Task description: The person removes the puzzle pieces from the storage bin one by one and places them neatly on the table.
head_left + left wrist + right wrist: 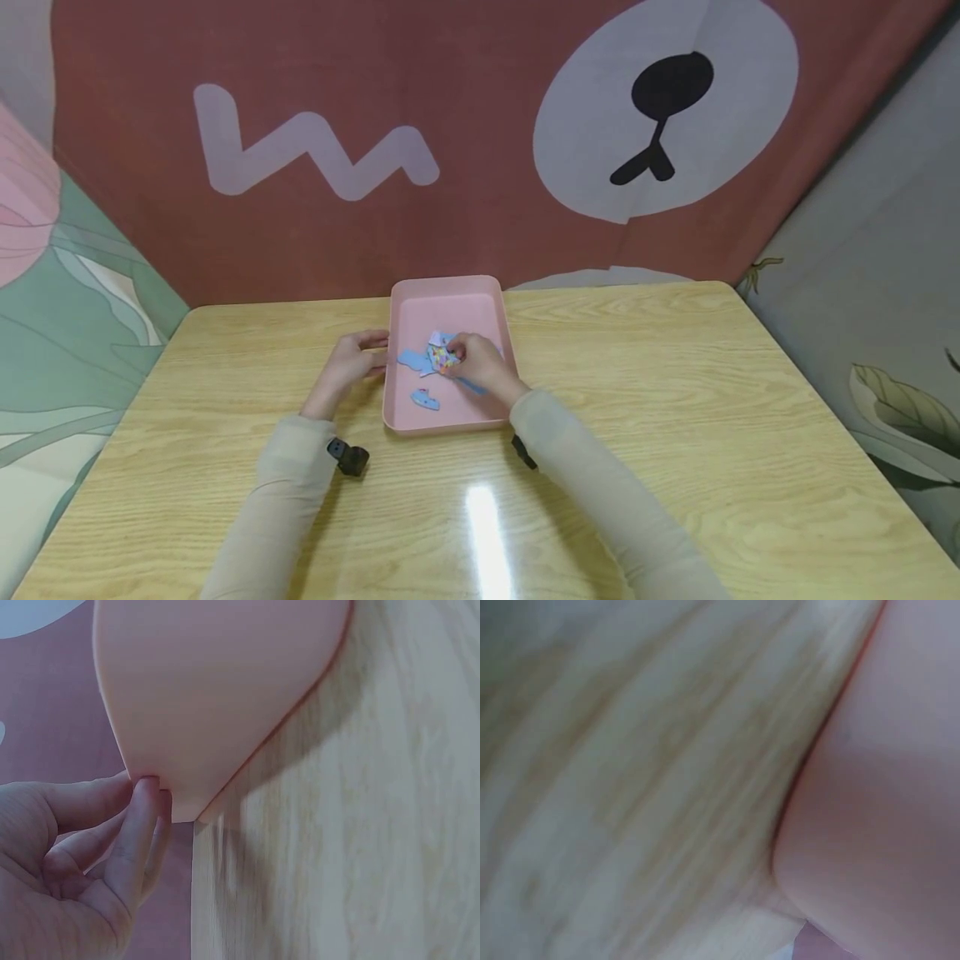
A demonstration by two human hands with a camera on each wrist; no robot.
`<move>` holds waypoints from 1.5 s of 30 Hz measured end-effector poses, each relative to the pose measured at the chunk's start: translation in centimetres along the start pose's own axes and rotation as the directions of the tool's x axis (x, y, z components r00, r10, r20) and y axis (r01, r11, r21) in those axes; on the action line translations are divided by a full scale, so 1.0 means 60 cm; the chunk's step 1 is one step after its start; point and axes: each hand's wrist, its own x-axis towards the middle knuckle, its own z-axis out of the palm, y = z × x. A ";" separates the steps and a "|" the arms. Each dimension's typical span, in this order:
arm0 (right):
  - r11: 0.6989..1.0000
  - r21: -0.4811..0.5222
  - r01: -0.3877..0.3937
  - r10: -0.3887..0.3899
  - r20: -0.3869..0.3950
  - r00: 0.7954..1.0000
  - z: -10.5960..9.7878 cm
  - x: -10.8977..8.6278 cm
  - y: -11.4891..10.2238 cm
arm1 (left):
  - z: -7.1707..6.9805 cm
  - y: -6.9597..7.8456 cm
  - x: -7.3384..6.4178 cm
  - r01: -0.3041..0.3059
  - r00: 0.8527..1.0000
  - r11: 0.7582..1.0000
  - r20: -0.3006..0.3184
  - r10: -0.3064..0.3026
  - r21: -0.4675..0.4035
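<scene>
A pink rectangular tray (450, 304) lies on the wooden table with several thin, flat, irregular light-blue pieces in it. My right hand (480, 362) is over the tray, fingers curled, and its fingertips pinch a flat multicoloured piece (442, 358) at its right edge. Under and around that piece lie other blue pieces (414, 360); a small separate blue piece (425, 400) is nearer the front. Beside the tray's left wall, my left hand (352, 360) has its fingers extended, and in the left wrist view the fingertips (147, 784) touch the outer wall near the rim.
Wooden tabletop (675, 433) surrounds the tray, with a bright light reflection in front of it. Behind the table's far edge hangs a reddish-brown cloth (480, 167) with a cartoon animal face. The right wrist view holds just tabletop and the tray's pink outer wall (900, 810).
</scene>
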 end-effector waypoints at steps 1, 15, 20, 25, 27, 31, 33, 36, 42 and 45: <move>1.000 0.004 0.000 0.000 -0.001 1.000 -0.001 0.000 0.000 | 0.000 0.000 0.000 0.000 1.000 1.000 0.000 0.000 0.000; 0.977 0.203 -0.070 0.053 0.086 0.995 -0.018 -0.005 0.002 | 0.002 0.002 -0.001 0.013 1.000 1.000 0.000 -0.013 -0.008; 0.917 0.383 -0.113 0.062 0.143 0.988 -0.038 -0.008 0.003 | 0.000 0.000 0.000 0.011 1.000 1.000 0.001 -0.011 -0.002; 0.896 0.432 -0.101 0.045 0.136 0.990 -0.066 -0.008 0.009 | 0.000 -0.001 0.000 0.010 1.000 1.000 0.000 -0.010 -0.003; 0.873 0.471 -0.123 0.069 0.131 0.989 -0.078 -0.007 0.015 | 0.000 -0.001 0.000 0.006 1.000 1.000 0.001 -0.006 -0.007; 0.782 0.601 -0.166 0.122 0.112 0.986 -0.102 -0.006 0.027 | 0.001 0.000 -0.002 0.000 1.000 1.000 0.002 0.000 -0.013; 0.753 0.636 -0.167 0.134 0.101 0.986 -0.114 -0.006 0.035 | 0.001 -0.001 -0.002 0.002 1.000 1.000 0.001 -0.002 -0.011; 0.712 0.681 -0.170 0.146 0.093 0.985 -0.134 -0.006 0.050 | 0.001 -0.002 0.000 0.001 1.000 1.000 0.000 -0.001 -0.007; 0.670 0.727 -0.147 0.178 0.035 0.983 -0.172 -0.010 0.084 | 0.001 -0.005 0.004 0.011 1.000 1.000 0.003 -0.011 -0.010; 0.638 0.754 -0.159 0.214 0.025 0.977 -0.188 -0.012 0.104 | 0.001 -0.005 0.004 0.011 1.000 1.000 0.002 -0.011 -0.013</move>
